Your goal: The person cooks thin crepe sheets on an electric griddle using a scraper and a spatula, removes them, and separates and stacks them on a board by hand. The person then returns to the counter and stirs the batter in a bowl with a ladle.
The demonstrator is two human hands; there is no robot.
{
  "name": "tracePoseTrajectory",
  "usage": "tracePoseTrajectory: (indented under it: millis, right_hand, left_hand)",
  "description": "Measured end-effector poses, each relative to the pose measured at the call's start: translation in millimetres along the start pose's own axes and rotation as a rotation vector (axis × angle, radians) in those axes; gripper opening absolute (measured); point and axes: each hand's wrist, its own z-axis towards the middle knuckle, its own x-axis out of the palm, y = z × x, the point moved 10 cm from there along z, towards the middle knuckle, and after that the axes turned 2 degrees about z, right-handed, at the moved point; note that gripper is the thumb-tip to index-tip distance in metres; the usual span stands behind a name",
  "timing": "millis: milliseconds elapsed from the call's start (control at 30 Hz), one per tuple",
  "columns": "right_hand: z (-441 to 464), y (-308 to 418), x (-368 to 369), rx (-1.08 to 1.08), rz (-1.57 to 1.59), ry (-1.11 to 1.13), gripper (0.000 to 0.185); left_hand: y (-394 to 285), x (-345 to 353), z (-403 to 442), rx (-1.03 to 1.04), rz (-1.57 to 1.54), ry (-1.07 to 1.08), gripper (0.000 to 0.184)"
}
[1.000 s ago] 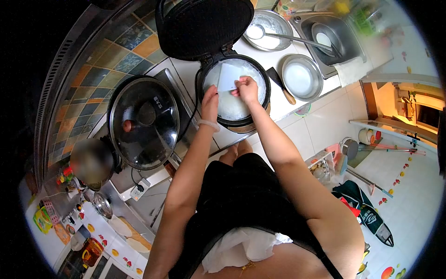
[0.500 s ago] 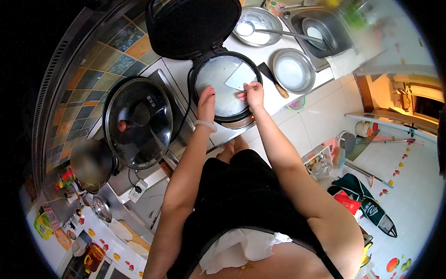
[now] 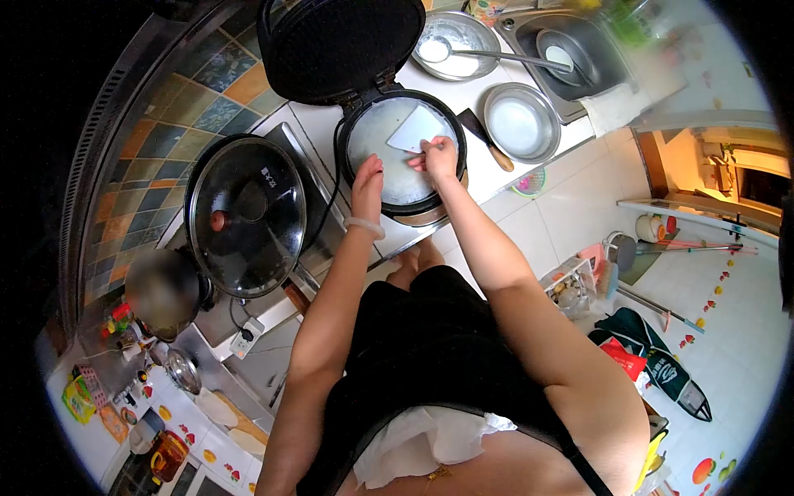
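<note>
Pinching the white scraper [image 3: 413, 129] by its near right side with the right hand [image 3: 441, 157], over the griddle [image 3: 413, 210]. Slanting lengthwise from near left to far right, presenting a long edge to the far left. Holding the left hand [image 3: 367, 185], fingers close together, near the left rim.

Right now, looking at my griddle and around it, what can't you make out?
All in the head view:
- Pale layer under the white scraper: covered by the scraper and right hand.
- Black open lid: top cut off by the picture's upper edge.
- Whatever lies under the glass lid: hidden by dark glass and reflections.
- Round thing at far left: blurred.
- Green item beyond the sink: blurred.
</note>
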Motion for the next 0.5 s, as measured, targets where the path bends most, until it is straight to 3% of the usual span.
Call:
tracePoseTrajectory:
  millis: [167, 500]
  right_hand:
    - [-3, -15, -23, 0.06, -0.066, -0.128, 0.02]
    - [1, 4, -5, -0.047, -0.1, -0.064, 0.02]
  left_hand:
    - [-3, -1, -4, -0.001, -0.005, -0.001, 0.043]
    - [-2, -2, 1, 0.014, 0.026, 0.014, 0.043]
